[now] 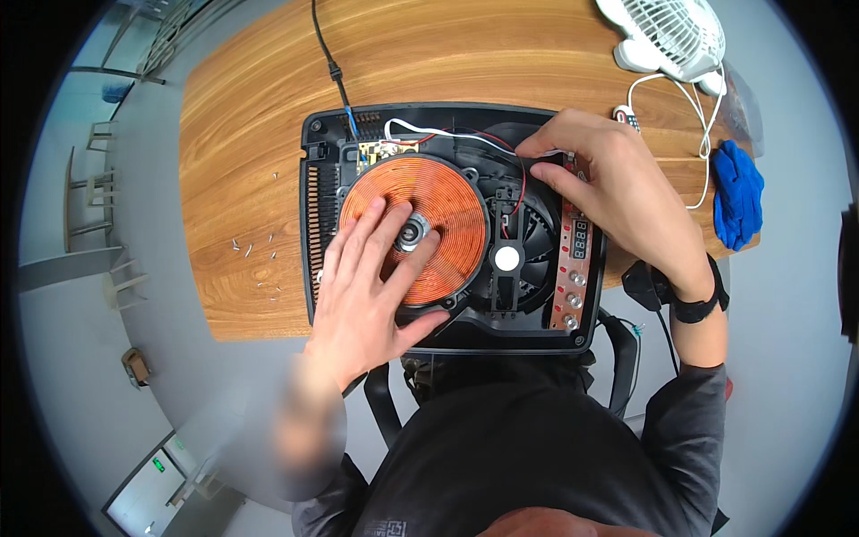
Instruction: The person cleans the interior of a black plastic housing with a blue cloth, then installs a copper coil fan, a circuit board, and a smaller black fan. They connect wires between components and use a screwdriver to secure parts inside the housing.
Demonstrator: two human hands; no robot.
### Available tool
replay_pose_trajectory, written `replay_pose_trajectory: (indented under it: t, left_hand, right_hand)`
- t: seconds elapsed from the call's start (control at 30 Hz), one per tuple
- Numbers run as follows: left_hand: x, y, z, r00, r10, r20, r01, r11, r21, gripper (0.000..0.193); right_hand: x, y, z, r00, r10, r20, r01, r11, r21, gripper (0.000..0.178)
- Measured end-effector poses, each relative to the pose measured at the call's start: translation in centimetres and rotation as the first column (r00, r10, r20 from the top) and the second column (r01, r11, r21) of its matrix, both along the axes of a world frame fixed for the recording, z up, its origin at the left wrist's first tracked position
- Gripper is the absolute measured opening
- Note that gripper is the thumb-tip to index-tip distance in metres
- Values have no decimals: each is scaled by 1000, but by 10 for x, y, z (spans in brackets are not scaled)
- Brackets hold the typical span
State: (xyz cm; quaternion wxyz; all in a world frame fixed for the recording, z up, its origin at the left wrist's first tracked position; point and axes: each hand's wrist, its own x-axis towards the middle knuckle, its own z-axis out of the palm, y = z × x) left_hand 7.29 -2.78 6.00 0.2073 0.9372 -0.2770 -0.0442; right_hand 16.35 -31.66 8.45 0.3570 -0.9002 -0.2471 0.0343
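Note:
An opened induction cooker lies before me, its black housing holding a round copper coil. My left hand rests on the coil with its fingers spread around the metal centre. At the far right corner of the housing, my right hand pinches a white wire between thumb and index finger; the wire's end is hidden by the hand. A thin red wire runs close by. Below the right hand sits a control board with a small display, beside the black cooling fan.
Several small screws lie on the wooden table left of the housing. A black power cord enters from the far side. At the right are a white desk fan with its cable and a blue glove-like cloth.

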Motion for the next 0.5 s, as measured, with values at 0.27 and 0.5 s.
replay_pose_trajectory:
  t: [0.27, 0.5]
  left_hand:
    - [3, 2, -6, 998, 15, -61, -5, 987, 162, 92]
    - [-7, 3, -7, 1000, 10, -27, -4, 979, 202, 94]
  right_hand:
    - [-3, -7, -5, 1000, 0, -23, 1, 1000, 16, 16]
    - [-6, -1, -17, 995, 54, 79, -57, 998, 28, 17]
